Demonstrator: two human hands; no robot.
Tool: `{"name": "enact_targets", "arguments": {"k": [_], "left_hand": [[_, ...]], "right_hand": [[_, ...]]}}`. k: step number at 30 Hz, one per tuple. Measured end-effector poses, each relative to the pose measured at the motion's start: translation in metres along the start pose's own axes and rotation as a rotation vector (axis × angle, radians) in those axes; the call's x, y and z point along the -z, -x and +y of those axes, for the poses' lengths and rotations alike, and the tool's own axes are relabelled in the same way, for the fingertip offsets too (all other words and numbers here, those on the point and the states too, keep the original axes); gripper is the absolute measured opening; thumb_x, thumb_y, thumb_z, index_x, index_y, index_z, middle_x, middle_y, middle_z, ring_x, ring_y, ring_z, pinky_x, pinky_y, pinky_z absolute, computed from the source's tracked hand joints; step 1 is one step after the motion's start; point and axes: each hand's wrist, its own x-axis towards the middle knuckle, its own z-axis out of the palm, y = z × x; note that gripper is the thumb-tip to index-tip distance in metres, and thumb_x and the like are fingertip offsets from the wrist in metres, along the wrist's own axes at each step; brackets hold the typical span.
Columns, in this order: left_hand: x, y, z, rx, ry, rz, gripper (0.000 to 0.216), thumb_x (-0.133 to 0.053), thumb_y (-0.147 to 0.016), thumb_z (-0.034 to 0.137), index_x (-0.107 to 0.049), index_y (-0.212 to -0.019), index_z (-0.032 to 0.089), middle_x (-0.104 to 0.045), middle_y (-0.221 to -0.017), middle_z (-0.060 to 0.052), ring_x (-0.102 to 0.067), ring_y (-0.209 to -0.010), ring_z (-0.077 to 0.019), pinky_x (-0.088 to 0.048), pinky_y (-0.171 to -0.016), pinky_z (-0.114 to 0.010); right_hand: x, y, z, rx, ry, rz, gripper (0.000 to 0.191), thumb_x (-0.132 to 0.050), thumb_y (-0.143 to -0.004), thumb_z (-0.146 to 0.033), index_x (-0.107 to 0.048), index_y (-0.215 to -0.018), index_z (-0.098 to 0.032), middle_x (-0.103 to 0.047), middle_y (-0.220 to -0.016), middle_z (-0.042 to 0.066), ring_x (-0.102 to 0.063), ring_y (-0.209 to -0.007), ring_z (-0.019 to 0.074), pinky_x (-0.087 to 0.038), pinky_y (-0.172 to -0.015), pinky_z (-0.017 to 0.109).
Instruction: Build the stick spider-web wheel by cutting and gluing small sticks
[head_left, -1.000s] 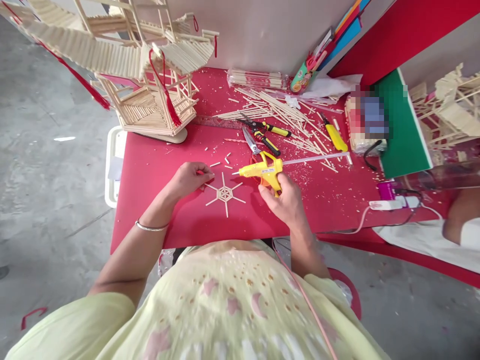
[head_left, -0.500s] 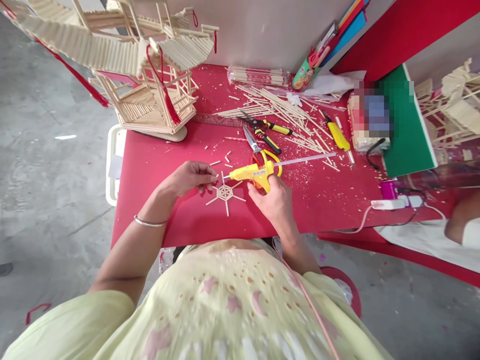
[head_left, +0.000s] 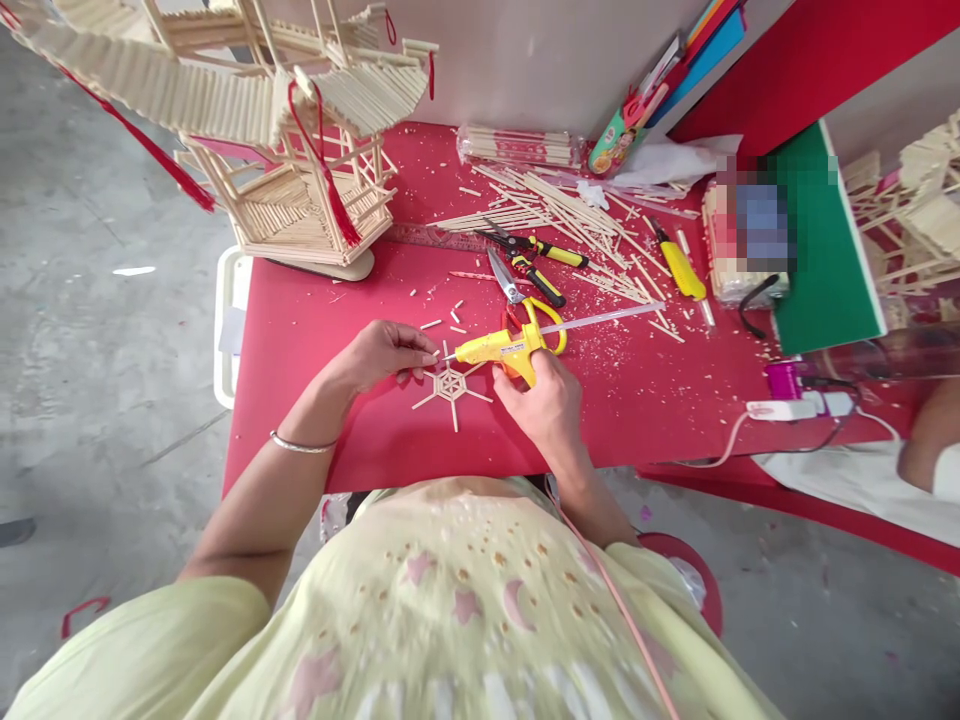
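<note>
My right hand [head_left: 541, 402] is closed around a yellow hot glue gun [head_left: 491, 347], with a long clear glue stick [head_left: 604, 318] poking out of its back. The gun's nozzle points left and meets the fingertips of my left hand [head_left: 384, 354]. Those fingers pinch a short piece of wooden stick [head_left: 436, 353], mostly hidden by them. Just below the nozzle, a small six-armed web shape of wooden sticks [head_left: 451, 385] lies flat on the red table [head_left: 300, 330].
Yellow-handled scissors [head_left: 506, 275], pliers [head_left: 536, 262] and loose sticks [head_left: 570, 205] lie behind the gun. A yellow utility knife [head_left: 681, 266] is farther right. A stick-built pavilion model [head_left: 300, 200] stands back left. A power strip [head_left: 784, 409] sits near another person's arm [head_left: 930, 430].
The glue gun has shifted slightly left, so its nozzle now reaches the stick piece at my left fingertips. The web shape has stayed put.
</note>
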Motion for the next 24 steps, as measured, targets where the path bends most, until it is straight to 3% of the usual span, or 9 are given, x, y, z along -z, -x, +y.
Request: {"name": "enact_targets", "arguments": {"k": [8,14,24], "left_hand": [[-0.0025,0.0028,0.0030,-0.005,-0.046,-0.011,0.032,-0.088,-0.073,0.039,-0.077,-0.085,0.011,-0.068,-0.059,-0.005,-0.055,-0.043,-0.0081,-0.040,-0.040,-0.018],[-0.0027,0.0031,0.0026,0.012,-0.030,-0.032,0.038,-0.090,-0.070,0.043,-0.077,-0.087,0.012,-0.072,-0.064,-0.008,-0.064,-0.050,-0.0134,-0.048,-0.043,-0.021],[-0.0008,0.0033,0.0054,0.027,-0.095,0.084,0.031,-0.089,-0.069,0.038,-0.080,-0.083,0.012,-0.073,-0.066,-0.008,-0.057,-0.048,-0.0087,-0.039,-0.042,-0.018]], "right_hand": [[-0.0030,-0.0012,-0.0023,-0.029,-0.052,0.030,0.030,-0.066,-0.089,-0.048,-0.063,-0.095,-0.020,-0.073,-0.087,0.008,-0.068,-0.076,0.0234,-0.048,-0.066,0.033],[-0.0030,-0.0021,-0.0021,-0.036,-0.052,0.032,0.032,-0.065,-0.090,-0.049,-0.065,-0.101,-0.020,-0.075,-0.090,0.009,-0.069,-0.077,0.0242,-0.049,-0.066,0.033],[0.0003,0.0019,-0.0007,-0.021,0.007,-0.029,0.028,-0.066,-0.088,-0.046,-0.063,-0.094,-0.019,-0.072,-0.085,0.008,-0.066,-0.075,0.0230,-0.045,-0.063,0.032]]}}
